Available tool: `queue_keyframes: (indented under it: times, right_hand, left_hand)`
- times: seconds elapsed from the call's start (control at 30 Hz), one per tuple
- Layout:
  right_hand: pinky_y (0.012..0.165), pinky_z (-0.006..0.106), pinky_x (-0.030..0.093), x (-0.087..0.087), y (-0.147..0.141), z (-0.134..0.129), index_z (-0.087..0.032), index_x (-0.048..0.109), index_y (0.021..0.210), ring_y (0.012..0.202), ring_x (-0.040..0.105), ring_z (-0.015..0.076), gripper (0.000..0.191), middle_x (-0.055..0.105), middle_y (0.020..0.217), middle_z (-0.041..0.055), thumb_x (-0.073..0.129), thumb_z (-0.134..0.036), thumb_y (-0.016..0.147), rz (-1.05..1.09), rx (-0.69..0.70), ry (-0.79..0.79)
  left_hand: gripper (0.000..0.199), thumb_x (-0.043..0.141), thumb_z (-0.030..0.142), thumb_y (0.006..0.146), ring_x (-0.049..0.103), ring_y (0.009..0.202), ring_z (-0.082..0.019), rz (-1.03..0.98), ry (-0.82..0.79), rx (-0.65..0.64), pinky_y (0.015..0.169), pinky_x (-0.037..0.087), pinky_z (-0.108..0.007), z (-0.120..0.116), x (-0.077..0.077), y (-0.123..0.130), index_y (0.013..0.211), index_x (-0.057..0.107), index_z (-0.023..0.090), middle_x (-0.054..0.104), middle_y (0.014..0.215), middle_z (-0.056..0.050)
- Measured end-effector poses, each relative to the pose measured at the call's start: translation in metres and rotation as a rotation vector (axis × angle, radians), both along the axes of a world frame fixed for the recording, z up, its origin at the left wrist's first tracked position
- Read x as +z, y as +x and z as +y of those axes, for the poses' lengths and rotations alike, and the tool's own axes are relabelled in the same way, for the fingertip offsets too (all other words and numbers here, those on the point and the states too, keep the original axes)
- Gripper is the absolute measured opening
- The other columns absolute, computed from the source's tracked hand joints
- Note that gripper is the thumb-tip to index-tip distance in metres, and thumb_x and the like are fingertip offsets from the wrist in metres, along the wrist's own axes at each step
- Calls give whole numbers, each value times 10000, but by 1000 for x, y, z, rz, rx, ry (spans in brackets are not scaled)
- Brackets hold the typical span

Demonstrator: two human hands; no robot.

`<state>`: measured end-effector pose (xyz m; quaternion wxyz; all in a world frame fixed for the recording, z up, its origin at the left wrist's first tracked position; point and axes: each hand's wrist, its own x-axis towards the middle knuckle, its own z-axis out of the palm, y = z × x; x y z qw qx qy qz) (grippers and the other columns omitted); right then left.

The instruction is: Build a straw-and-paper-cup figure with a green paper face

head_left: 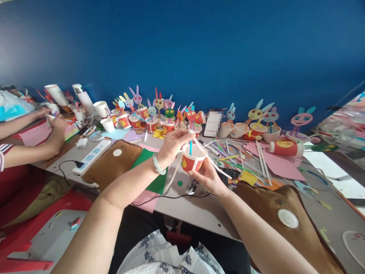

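Note:
My right hand (209, 178) is wrapped round a red and white paper cup (186, 161), holding it upright above the table. At the cup's mouth, my left hand (172, 144) is closed, thumb and finger pinched at the top of a blue stem (191, 148) that stands inside the cup. A long white pipe cleaner (222, 172) slants down to the right past the cup. Another white strand (174, 176) hangs on its left side. Whether both strands meet in my left fingertips is hard to see. Black-handled scissors (193, 186) lie just beneath the cup.
Paper-cup rabbit figures (169, 113) line the blue wall. Loose pipe cleaners (242, 156) and pink paper (281, 163) lie to the right. Brown cushions (115, 161) flank my arms, near a power strip (92, 156) and a black cable (168, 196). A co-worker's hands (55, 121) hold a cup at left.

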<state>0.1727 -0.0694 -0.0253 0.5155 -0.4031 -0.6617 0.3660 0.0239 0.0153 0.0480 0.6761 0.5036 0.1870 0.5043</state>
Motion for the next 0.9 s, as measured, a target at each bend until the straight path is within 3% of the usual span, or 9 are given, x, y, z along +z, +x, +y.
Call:
queue_keyframes:
  times: [0.13, 0.27, 0.37, 0.5, 0.7, 0.9]
  right_hand:
    - [1207, 526, 363, -10, -1, -1, -252, 392, 1551, 1474, 418, 346, 931, 444, 1579, 160, 755, -632, 782, -134, -169, 99]
    - [1197, 540, 374, -19, 2, -4, -255, 548, 1434, 1496, 382, 378, 777, 368, 1633, 157, 760, -617, 780, -296, -274, 197]
    - [1197, 534, 375, -19, 5, -5, -263, 535, 1449, 1497, 381, 380, 764, 340, 1652, 152, 770, -569, 790, -383, -286, 229]
    - [1209, 525, 364, -19, 5, -2, -273, 493, 1492, 1508, 363, 366, 799, 346, 1647, 138, 780, -529, 792, -374, -288, 208]
    - [1058, 496, 532, -25, 5, 2, -279, 543, 1448, 1463, 421, 392, 787, 279, 1661, 132, 815, -530, 753, -231, -332, 110]
    - [1051, 553, 536, -22, 5, 0, -298, 311, 1596, 1340, 559, 396, 1030, 432, 1573, 162, 847, -458, 731, -287, -303, 126]
  left_hand:
    - [332, 889, 420, 672, 466, 513, -52, -77, -67, 69, 527, 352, -230, 4, -7, 7, 783, 696, 174, 605, 625, 37]
    - [361, 899, 373, 636, 445, 470, -40, -73, -102, 126, 493, 319, -211, 9, -14, 7, 748, 626, 166, 583, 570, 55]
    - [388, 903, 380, 624, 497, 501, -50, -64, -108, 112, 511, 349, -204, 12, -19, 3, 720, 597, 162, 614, 593, 42]
    - [381, 908, 401, 632, 474, 504, -39, -33, -79, 62, 522, 356, -199, 18, -23, -3, 717, 637, 148, 597, 591, 47]
    - [365, 861, 453, 696, 576, 589, -80, 5, -73, -55, 598, 426, -230, 32, -27, -9, 841, 719, 150, 657, 667, 17]
    - [348, 873, 396, 658, 622, 657, -99, 20, -33, -1, 693, 470, -266, 31, -30, -7, 865, 728, 156, 703, 747, 8]
